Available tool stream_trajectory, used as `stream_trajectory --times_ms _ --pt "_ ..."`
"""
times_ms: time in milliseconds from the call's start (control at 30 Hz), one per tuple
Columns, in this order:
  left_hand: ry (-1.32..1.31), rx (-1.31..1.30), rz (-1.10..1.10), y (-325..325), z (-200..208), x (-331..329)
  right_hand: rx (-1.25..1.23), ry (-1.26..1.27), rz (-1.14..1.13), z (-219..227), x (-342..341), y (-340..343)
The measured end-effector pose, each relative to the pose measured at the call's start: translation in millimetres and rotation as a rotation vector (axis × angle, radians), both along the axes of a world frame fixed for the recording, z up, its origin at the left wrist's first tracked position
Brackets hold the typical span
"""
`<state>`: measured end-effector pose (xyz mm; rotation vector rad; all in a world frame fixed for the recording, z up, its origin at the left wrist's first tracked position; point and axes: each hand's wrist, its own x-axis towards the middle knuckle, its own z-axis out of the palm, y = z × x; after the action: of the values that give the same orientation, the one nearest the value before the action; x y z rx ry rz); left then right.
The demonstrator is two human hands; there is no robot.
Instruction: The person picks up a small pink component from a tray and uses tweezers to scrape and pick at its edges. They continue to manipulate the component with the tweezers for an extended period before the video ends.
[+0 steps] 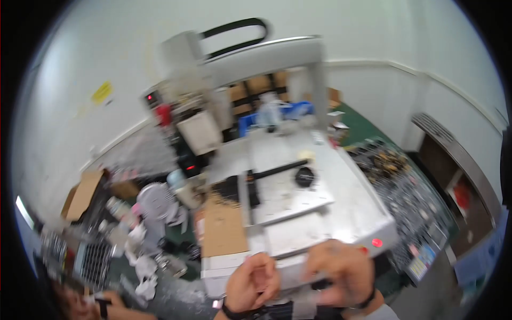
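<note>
My left hand point(252, 282) is low in the middle, in front of a white gantry machine point(373, 205). Its fingers curl inward, and whatever lies inside them cannot be made out. My right hand point(344, 269) hovers near the machine's front edge, bent at the fingers and smeared by motion, so its grip is unclear. Between the wrists, at the lower edge, a pale translucent item point(304, 305) shows blurred. On the machine bed lies a round black part point(305, 177) beside a black bar point(280, 169). A flat cardboard piece point(224, 226) rests at the bed's left.
Left of the machine, a white fan-like round object point(156, 200), crumpled tissues point(145, 269) and bottles crowd the bench. A tray of small metal parts point(405, 192) stands right. Red buttons point(377, 242) sit on the machine's front. Another person's arm point(120, 309) shows at lower left.
</note>
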<state>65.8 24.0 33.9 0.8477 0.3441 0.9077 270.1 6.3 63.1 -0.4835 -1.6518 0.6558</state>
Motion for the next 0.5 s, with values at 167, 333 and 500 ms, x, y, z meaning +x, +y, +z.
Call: stream_trajectory --times_ms 167,333,500 --pt "-0.24 -0.26 -0.088 15.5 0.3 -6.7 -0.181 0.338 0.138 -9.6 -23.9 -4.3" --pt "-0.091 -0.315 -0.039 16.9 -1.8 -15.2 -0.361 0.285 0.18 -27.8 -52.8 6.0" --pt "-0.038 -0.302 -0.026 19.1 -0.3 -13.8 -0.036 -0.103 0.104 -22.2 -46.6 25.4"
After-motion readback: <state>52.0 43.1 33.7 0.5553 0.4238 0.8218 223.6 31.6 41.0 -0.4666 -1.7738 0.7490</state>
